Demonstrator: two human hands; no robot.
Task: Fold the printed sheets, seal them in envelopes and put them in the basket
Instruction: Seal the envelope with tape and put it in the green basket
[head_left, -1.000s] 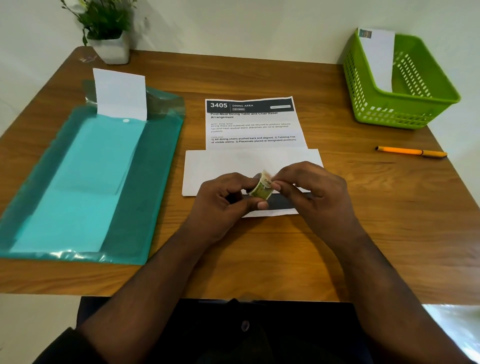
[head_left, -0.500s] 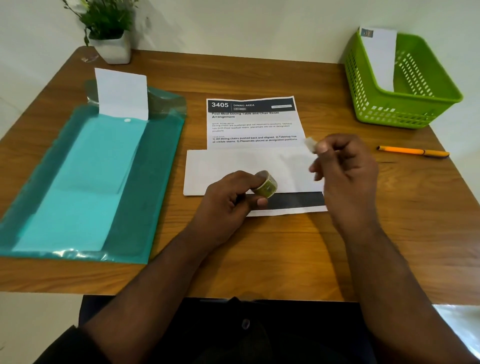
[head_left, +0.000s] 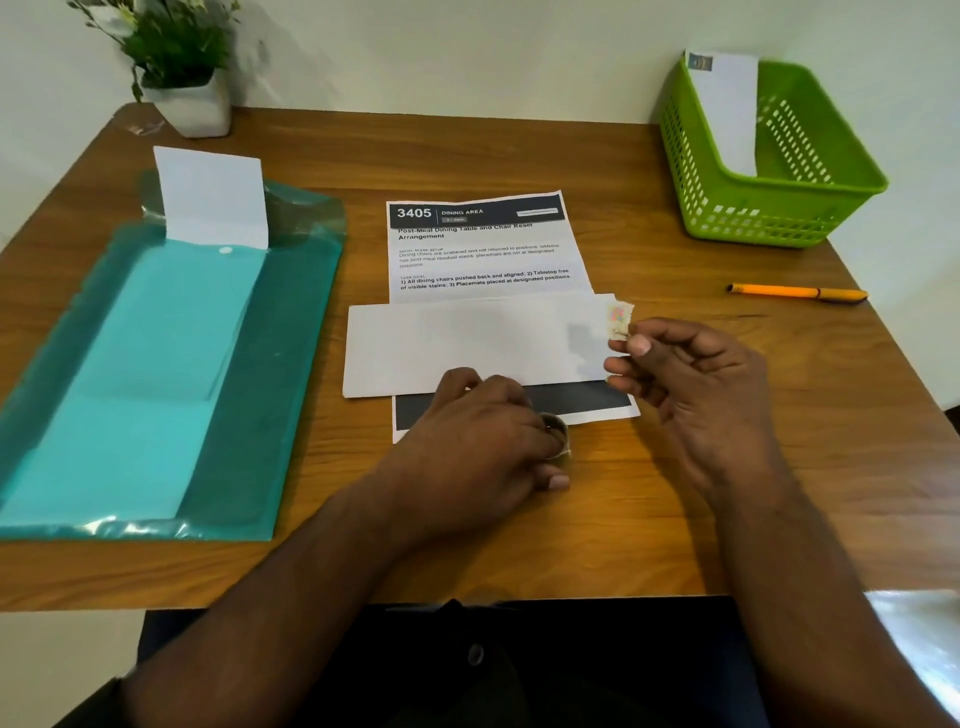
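A white envelope (head_left: 467, 345) lies across a printed sheet (head_left: 483, 249) headed 3405 in the middle of the table. My right hand (head_left: 691, 395) pinches a small stamp (head_left: 620, 321) between thumb and forefinger, just off the envelope's upper right corner. My left hand (head_left: 478, 447) rests on the table below the envelope and holds a small roll of stamps (head_left: 558, 434) against the wood. The green basket (head_left: 779, 213) stands at the back right with one stamped envelope (head_left: 727, 114) leaning inside it.
A teal plastic folder (head_left: 156, 374) with a white envelope (head_left: 210, 197) sticking out of its top covers the left of the table. An orange pen (head_left: 797, 292) lies at the right. A potted plant (head_left: 182, 67) sits at the back left corner.
My right hand tore a stamp off the roll and carried it up and to the right, to the envelope's corner. My left hand lowered the roll onto the table.
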